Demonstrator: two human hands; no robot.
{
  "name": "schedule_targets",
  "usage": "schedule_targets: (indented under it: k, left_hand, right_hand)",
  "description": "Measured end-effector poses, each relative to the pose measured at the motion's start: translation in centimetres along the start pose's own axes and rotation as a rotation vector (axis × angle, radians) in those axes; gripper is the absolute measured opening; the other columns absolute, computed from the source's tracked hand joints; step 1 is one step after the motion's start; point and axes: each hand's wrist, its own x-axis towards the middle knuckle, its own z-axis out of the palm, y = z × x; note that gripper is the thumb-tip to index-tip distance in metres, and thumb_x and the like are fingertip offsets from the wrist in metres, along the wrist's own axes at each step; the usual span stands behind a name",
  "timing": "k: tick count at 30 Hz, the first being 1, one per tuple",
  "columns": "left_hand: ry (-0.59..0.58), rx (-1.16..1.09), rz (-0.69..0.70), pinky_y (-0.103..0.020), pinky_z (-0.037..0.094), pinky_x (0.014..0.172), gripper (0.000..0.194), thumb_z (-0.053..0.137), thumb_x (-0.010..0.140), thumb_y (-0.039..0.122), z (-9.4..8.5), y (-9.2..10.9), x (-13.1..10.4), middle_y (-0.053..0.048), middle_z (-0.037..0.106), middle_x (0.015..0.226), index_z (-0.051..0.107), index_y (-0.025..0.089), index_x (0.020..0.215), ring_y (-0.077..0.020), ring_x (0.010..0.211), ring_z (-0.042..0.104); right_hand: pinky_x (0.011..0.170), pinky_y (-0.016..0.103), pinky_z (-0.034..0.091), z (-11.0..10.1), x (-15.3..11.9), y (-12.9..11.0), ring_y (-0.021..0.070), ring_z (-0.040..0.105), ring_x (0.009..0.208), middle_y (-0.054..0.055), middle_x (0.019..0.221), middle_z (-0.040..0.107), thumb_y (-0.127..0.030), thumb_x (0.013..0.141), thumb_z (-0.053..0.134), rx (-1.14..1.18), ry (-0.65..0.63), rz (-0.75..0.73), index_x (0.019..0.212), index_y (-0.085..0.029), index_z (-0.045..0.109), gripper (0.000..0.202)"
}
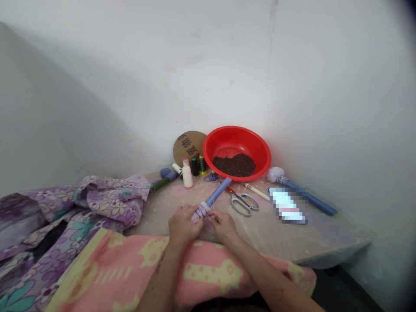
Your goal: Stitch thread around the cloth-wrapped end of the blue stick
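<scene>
My left hand (184, 226) is closed around the near end of a cloth-covered stick (218, 192). The stick is purple-blue and tilts up and away to the right. Purple and whitish thread (203, 209) is wound about its lower part, just past my fingers. Close on the right, my right hand (223, 227) has its thumb and fingertips pinched together beside the wound part. What it pinches is too small to make out. Scissors (242, 203) with grey handles lie beyond my right hand, their blades partly behind the stick.
Behind stand a red basin (214, 167) holding dark grains, a cardboard disc (185, 149) and several thread spools (187, 177). A ball-headed blue stick (308, 197) and a pixelated bright object (287, 206) lie right. Flowered cloth (110, 199) heaps left; a pink-yellow blanket (136, 260) covers the front.
</scene>
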Motion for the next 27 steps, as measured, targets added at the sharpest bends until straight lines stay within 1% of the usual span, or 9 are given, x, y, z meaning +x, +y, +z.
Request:
schedule_targets:
  k: [2, 4, 9, 13, 16, 22, 27]
  left_hand:
    - [-0.015, 0.005, -0.015, -0.026, 0.037, 0.07, 0.034, 0.049, 0.068, 0.034, -0.11, 0.08, 0.0, -0.001, 0.059, 0.093, 0.056, 0.026, 0.1, -0.0168, 0.089, 0.049]
    - [-0.027, 0.008, -0.026, -0.026, 0.037, 0.071, 0.034, 0.049, 0.068, 0.033, -0.2, 0.17, -0.01, -0.001, 0.059, 0.094, 0.056, 0.026, 0.101, -0.017, 0.091, 0.049]
    - [-0.018, 0.002, -0.02, -0.026, 0.036, 0.071, 0.035, 0.05, 0.068, 0.033, -0.15, 0.13, -0.03, -0.001, 0.059, 0.094, 0.056, 0.026, 0.101, -0.0177, 0.09, 0.049]
    - [0.006, -0.004, -0.011, -0.025, 0.037, 0.069, 0.034, 0.05, 0.068, 0.034, -0.03, 0.04, -0.05, -0.001, 0.059, 0.092, 0.056, 0.026, 0.1, -0.0172, 0.089, 0.049]
    - [-0.004, -0.002, -0.022, -0.025, 0.037, 0.07, 0.035, 0.05, 0.067, 0.034, -0.1, 0.12, -0.05, -0.001, 0.059, 0.094, 0.056, 0.026, 0.1, -0.0174, 0.09, 0.049]
    - [-0.012, -0.007, -0.022, -0.026, 0.037, 0.071, 0.033, 0.049, 0.069, 0.035, -0.3, 0.27, -0.03, -0.002, 0.059, 0.093, 0.056, 0.026, 0.1, -0.0175, 0.09, 0.049]
    - [-0.007, -0.009, -0.018, -0.025, 0.036, 0.071, 0.033, 0.05, 0.068, 0.034, -0.22, 0.25, -0.07, -0.001, 0.059, 0.093, 0.056, 0.025, 0.1, -0.0172, 0.09, 0.049]
  right_hand:
    - [0.053, 0.022, 0.039, 0.03, -0.05, -0.15, 0.0135, 0.056, 0.06, 0.001, 0.07, 0.065, -0.022, 0.074, 0.044, -0.009, -0.007, -0.002, 0.083, -0.021, 0.063, 0.021]
    - [0.053, 0.021, 0.038, 0.05, -0.06, -0.3, 0.0132, 0.056, 0.059, 0.001, 0.069, 0.065, -0.023, 0.074, 0.044, -0.007, -0.016, -0.013, 0.082, -0.021, 0.063, 0.02]
    - [0.057, 0.022, 0.04, 0.16, 0.05, -0.29, 0.0138, 0.056, 0.062, 0.001, 0.072, 0.065, -0.022, 0.074, 0.044, 0.022, -0.021, -0.018, 0.082, -0.021, 0.064, 0.021]
    - [0.065, 0.025, 0.043, 0.2, 0.17, -0.07, 0.0155, 0.059, 0.07, 0.002, 0.078, 0.066, -0.021, 0.073, 0.045, 0.083, -0.016, -0.011, 0.084, -0.022, 0.065, 0.022]
    - [0.069, 0.027, 0.044, 0.19, 0.29, -0.04, 0.0168, 0.06, 0.073, 0.002, 0.08, 0.067, -0.022, 0.072, 0.047, 0.14, -0.016, -0.002, 0.082, -0.021, 0.067, 0.022]
    - [0.07, 0.031, 0.046, 0.26, 0.34, 0.03, 0.0185, 0.061, 0.072, 0.003, 0.08, 0.068, -0.022, 0.071, 0.047, 0.211, -0.024, 0.0, 0.081, -0.022, 0.068, 0.023]
    - [0.068, 0.03, 0.046, 0.35, 0.24, 0.13, 0.0182, 0.06, 0.071, 0.002, 0.078, 0.068, -0.021, 0.071, 0.047, 0.224, -0.041, -0.002, 0.08, -0.021, 0.068, 0.023]
